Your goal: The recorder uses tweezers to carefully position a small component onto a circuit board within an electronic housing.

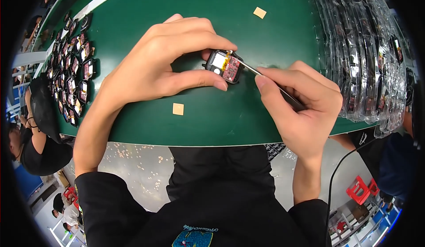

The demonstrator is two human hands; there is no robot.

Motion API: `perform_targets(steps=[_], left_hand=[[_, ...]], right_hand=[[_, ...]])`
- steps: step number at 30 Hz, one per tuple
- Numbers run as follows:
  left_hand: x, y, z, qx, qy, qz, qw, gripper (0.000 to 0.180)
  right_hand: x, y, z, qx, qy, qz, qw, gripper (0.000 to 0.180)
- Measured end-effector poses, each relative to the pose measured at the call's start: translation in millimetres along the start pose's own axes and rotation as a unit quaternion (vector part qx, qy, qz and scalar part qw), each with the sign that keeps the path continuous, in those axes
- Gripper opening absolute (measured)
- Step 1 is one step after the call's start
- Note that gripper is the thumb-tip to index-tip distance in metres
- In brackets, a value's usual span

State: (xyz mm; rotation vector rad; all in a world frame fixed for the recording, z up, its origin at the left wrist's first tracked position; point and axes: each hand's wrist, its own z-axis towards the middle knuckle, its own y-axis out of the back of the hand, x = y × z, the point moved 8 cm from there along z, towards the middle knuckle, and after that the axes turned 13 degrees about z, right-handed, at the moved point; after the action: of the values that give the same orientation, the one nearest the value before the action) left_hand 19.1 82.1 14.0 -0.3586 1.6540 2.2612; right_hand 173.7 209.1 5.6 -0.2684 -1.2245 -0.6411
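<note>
Between the thumb and fingers of my left hand (177,59) is a small black device housing (223,65), held just above or on the green table. Its inside shows a red circuit board, a silvery-white block and yellow tape. My right hand (303,101) grips slim metal tweezers (283,91), pinched between thumb and forefinger. The tip of the tweezers reaches the upper right edge of the housing, by the circuit board; whether it grips anything there is too small to tell. The other fingers of my right hand curl under.
Many similar open housings (71,76) lie grouped at the table's left. Tall stacks of clear plastic trays (361,52) line the right side. Two small tan squares lie on the green tabletop (146,123), one tan square (178,109) near me. Other people sit at both sides.
</note>
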Motion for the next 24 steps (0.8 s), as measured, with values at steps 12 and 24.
perform_targets(steps=[12,24], left_hand=[[0.9,-0.5,0.6,0.0,-0.004,0.003,1.0,0.064],[8.7,0.3,-0.4,-0.012,0.042,-0.026,0.999,0.054]], right_hand=[[-2.2,-2.5,0.8,0.016,-0.02,-0.032,0.999,0.017],[13.6,-7.6,-1.3,0.014,0.095,-0.114,0.989,0.023]])
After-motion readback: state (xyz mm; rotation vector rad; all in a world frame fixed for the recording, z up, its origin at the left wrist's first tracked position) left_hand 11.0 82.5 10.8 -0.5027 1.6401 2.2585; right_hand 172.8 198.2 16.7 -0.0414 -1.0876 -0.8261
